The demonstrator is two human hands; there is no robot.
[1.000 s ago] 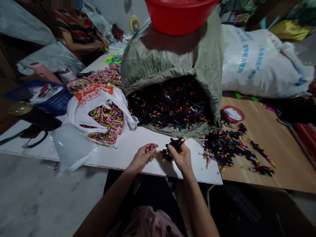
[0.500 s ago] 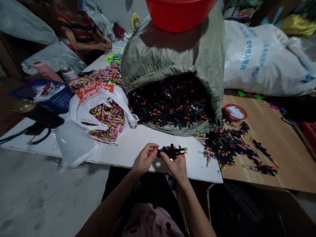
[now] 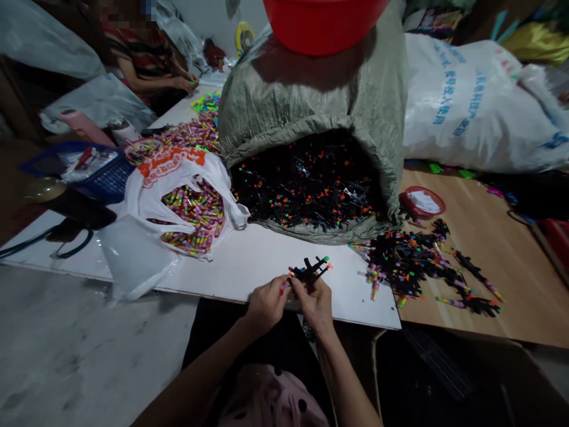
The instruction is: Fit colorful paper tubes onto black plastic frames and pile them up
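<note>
My right hand (image 3: 317,302) is closed on a small black toy gun (image 3: 307,273) with a green tip and an orange tip, held just above the table's front edge. My left hand (image 3: 269,303) pinches a small colourful tube (image 3: 284,287) against the near end of the toy gun; whether the two are joined is hidden by the fingers. Ahead lies a grey-green woven sack (image 3: 311,101), its mouth full of black toy guns (image 3: 306,190). A white plastic bag (image 3: 146,184) to the left holds many colourful wrapped tubes (image 3: 195,207).
To the right lies a pile of toy guns with tubes (image 3: 400,267), near a red basket (image 3: 440,207). A red basin (image 3: 326,26) rests on the sack. A clear plastic packet (image 3: 133,255) overhangs the front edge. Across the table, a person in a striped shirt (image 3: 137,53) handles something green.
Both hands have turned the toy gun so its tips point farther up and away. My left hand has shifted slightly right and nearer to me.
</note>
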